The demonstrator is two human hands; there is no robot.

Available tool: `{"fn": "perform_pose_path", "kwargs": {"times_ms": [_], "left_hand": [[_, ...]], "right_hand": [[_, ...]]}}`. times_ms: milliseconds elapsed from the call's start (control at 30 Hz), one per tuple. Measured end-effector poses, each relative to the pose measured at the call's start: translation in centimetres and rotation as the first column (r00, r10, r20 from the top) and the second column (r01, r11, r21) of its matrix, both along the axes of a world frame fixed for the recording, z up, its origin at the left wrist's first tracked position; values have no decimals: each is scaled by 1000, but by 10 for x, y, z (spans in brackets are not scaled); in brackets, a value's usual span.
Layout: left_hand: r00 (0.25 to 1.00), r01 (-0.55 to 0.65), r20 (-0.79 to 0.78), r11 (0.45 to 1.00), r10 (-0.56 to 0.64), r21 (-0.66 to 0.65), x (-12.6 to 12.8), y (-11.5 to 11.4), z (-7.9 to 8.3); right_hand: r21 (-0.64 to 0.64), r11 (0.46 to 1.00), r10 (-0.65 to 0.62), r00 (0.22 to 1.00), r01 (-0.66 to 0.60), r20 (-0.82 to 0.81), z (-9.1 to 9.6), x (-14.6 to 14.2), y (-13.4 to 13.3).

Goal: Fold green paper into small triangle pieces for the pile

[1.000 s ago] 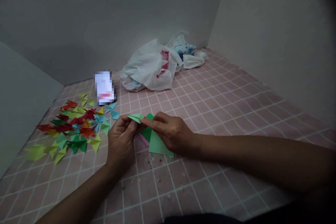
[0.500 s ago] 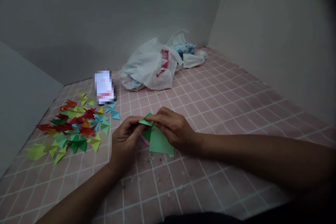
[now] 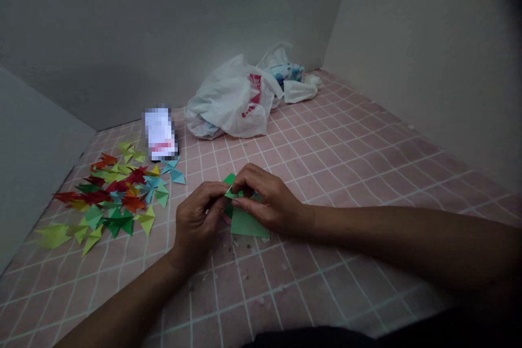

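A small folded piece of green paper point(image 3: 229, 193) is pinched between the thumb and fingers of my left hand point(image 3: 198, 217). My right hand point(image 3: 267, 198) meets it from the other side, its forefinger and thumb curled at the paper's right edge. Beneath both hands lie flat green paper sheets point(image 3: 248, 224), partly hidden by my right hand. A bit of pink paper shows under my left fingertips. Left of my left hand spreads a pile of folded paper shapes point(image 3: 118, 220) in red, orange, yellow, green and blue.
A phone point(image 3: 161, 133) with a lit, blurred screen stands tilted behind the folded shapes. White plastic bags point(image 3: 232, 100) lie crumpled by the back wall. The pink surface point(image 3: 346, 168) has a white grid, with small scraps near me. Walls stand left, behind and right.
My right thumb and forefinger have spread a little apart and curled at the folded paper, which has turned in my fingers. The view has shifted slightly.
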State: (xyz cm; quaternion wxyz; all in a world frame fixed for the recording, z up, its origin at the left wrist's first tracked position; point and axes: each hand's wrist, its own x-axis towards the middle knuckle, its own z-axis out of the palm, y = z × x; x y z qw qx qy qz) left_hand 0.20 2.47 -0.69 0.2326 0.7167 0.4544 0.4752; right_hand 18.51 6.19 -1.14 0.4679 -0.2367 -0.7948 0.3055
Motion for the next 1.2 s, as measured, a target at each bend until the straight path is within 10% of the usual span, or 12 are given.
{"fn": "perform_pose_path", "kwargs": {"times_ms": [367,1200], "left_hand": [[992,-127,-25,992,126,-10,-1,0,-1],[971,-21,-232,988,57,155,1,-1,-2]], "right_hand": [[137,991,10,1000,-13,23,-5,0,-4],[51,998,-23,1000,23,3,-4,0,-5]]}}
